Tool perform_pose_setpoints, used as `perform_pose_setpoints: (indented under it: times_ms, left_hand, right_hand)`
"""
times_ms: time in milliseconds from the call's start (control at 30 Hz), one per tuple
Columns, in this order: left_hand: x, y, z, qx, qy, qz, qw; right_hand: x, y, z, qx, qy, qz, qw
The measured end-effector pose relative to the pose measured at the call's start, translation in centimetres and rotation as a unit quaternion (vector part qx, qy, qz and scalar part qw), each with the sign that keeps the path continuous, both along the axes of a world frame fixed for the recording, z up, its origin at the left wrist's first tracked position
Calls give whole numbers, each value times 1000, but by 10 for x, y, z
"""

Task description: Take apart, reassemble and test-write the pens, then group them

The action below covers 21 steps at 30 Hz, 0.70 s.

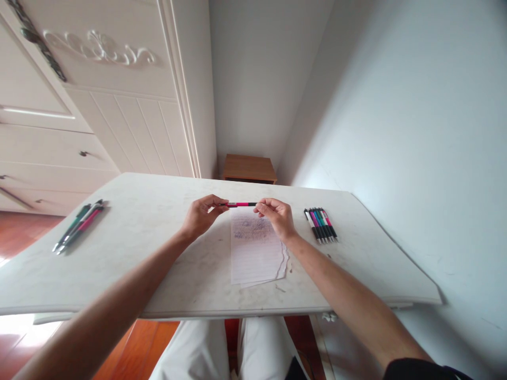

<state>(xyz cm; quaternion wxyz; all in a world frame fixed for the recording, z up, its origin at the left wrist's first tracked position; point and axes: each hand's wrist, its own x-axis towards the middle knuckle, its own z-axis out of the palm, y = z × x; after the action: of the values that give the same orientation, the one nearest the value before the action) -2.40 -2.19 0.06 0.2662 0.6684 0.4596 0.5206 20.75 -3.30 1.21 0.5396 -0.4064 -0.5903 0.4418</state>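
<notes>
A pink pen with black ends is held level between my two hands, above the far edge of some lined paper. My left hand pinches one end of it, its fingers closed. At the other end, the thumb and fingers of my right hand grip the black part. Scribbled dark marks cover the upper part of the lined paper, whose right edge is torn. To the right of my right hand lies a neat row of several pens with differently coloured barrels.
A few pens lie slanted at the left of the white table. Small dark scraps lie by the paper. A white cabinet stands behind on the left, a wall rises at the right, and a brown wooden stand is beyond the table.
</notes>
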Motion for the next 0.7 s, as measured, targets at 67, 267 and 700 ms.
perform_pose_setpoints:
  times_ms: [67, 267, 700]
  left_hand:
    - [0, -2, 2, 26, 26, 17, 999]
    - [0, -3, 4, 46, 38, 20, 998]
    - [1, -4, 10, -3, 37, 59, 998]
  right_hand:
    - [-1, 2, -2, -11, 2, 7, 1000]
    - [13, 20, -4, -14, 23, 43, 999]
    - [95, 43, 1, -10, -409, -77, 909]
